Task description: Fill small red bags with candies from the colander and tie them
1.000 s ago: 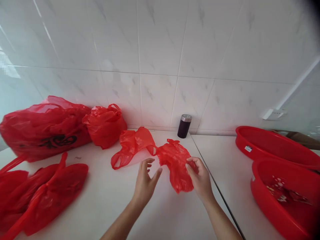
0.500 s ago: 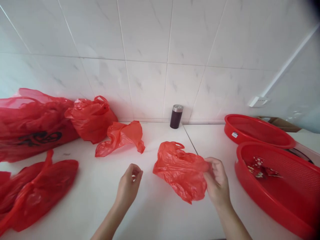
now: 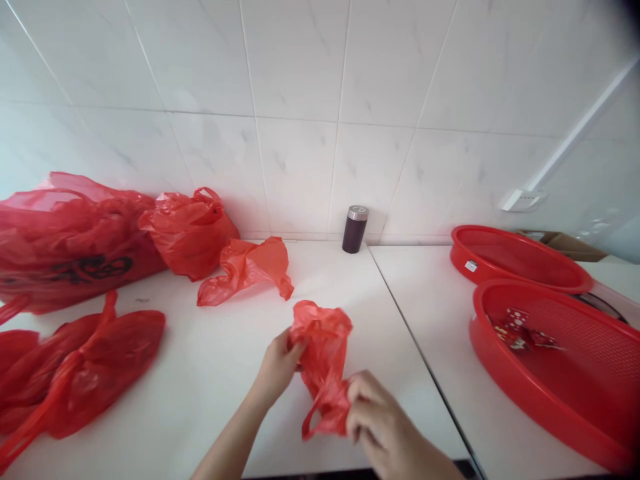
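Holds a thin, crumpled red plastic bag (image 3: pixel 325 340) between two bare hands over a white table (image 3: pixel 210 373), drawn out lengthwise from far to near. Pinches the far end along its left edge with the thumb and fingers of the left hand (image 3: pixel 276 368), and grips the near end from the right with the curled fingers of the right hand (image 3: pixel 384 421), beside an open handle loop (image 3: pixel 306 427).

the left hand (image 3: pixel 278 368) and right hand (image 3: pixel 379 420) are bare; the left forearm (image 3: pixel 233 430) is bare and slim, tapering toward the wrist (image 3: pixel 261 395); the right forearm (image 3: pixel 431 461) is bare too, partly in view.
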### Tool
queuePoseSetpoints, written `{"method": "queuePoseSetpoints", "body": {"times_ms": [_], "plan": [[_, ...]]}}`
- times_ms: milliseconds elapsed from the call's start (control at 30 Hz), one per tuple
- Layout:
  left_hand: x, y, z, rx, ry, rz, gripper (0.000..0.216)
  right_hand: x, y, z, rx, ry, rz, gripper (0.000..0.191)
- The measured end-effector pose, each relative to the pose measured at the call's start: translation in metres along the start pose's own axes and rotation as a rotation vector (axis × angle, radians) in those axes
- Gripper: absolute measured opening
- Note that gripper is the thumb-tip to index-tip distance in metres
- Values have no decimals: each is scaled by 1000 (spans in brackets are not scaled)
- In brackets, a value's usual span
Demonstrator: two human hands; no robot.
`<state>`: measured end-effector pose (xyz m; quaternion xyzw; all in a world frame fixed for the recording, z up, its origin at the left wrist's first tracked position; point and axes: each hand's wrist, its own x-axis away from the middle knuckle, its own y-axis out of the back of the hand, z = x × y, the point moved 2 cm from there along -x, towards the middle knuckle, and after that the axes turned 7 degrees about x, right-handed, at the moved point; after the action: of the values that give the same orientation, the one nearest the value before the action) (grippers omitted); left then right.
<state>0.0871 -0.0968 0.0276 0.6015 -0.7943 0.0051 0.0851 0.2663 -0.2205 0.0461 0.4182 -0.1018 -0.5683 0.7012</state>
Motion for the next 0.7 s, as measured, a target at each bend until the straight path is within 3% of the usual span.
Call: {"method": "queuePoseSetpoints", "body": {"times_ms": [67,133,200,233,300,367,400,500,600,700], "plan": [[2,14,3,273,73,-9,30,8,24,-20,102,-147,-102,20],[5,22,2,556,132,-23,31,9,48,-25,216,-227,-340,18],[9,17,-2,679,136,-8,29,2,60,-14,237,-214,-593,16],[11,10,-4,691,122,20,28,-4,59,-4,204,-179,-648,15],[17,-5,-8,700,103,97,23,-22,45,13,128,-125,-552,16],[23,-13,-8,772,139,152,15,-39,26,16,149,-182,-295,19],[25,-12,-7,842,176,166,16,-45,18,10,211,-253,-151,21],[26,13,2,1035,285,180,48,-50,13,-24,420,-459,176,26],[24,52,16,861,358,167,48,-46,25,-50,521,-502,271,31],[25,75,18,459,233,-55,14,-45,33,-50,581,-477,284,31]]}}
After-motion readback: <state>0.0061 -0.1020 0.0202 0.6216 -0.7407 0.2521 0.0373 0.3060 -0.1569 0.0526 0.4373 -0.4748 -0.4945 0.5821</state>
